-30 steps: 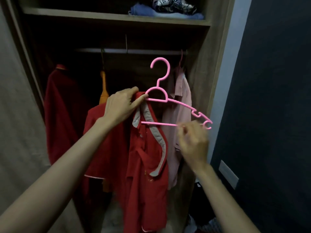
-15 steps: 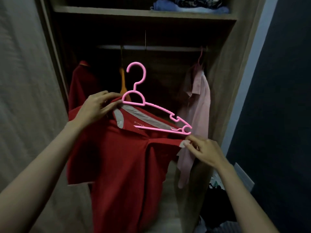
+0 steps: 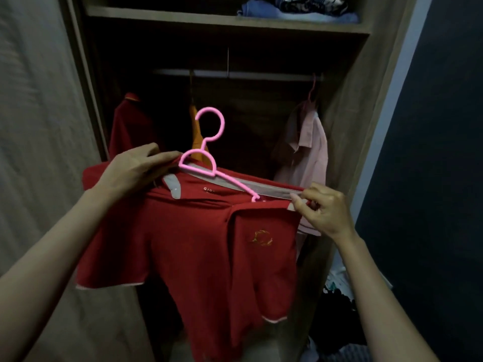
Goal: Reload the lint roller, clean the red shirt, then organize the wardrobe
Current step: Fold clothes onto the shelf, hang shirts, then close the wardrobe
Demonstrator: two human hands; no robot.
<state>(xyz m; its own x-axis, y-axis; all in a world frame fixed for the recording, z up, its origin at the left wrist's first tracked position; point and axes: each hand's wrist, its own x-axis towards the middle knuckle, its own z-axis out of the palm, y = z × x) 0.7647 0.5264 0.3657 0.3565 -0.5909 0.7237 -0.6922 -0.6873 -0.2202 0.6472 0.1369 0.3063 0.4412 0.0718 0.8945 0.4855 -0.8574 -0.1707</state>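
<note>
A red polo shirt (image 3: 198, 246) with a grey collar hangs spread in front of the open wardrobe. A pink plastic hanger (image 3: 209, 142) sits in its neck opening, hook upright, its right arm partly tucked under the collar. My left hand (image 3: 133, 168) grips the shirt's left shoulder beside the hanger. My right hand (image 3: 324, 210) pinches the right end of the collar. No lint roller is in view.
Behind the shirt a metal rail (image 3: 235, 74) carries a dark red garment (image 3: 128, 126), an orange one (image 3: 196, 134) and a pale pink shirt (image 3: 305, 152). Folded clothes (image 3: 295, 9) lie on the upper shelf. A pile of clothing (image 3: 337, 309) sits low right. A curtain (image 3: 31, 126) hangs left.
The shirt went from bunched and hanging to spread wide. My right hand pulled the collar out to the right, over the hanger's right arm. The camera view shifted left.
</note>
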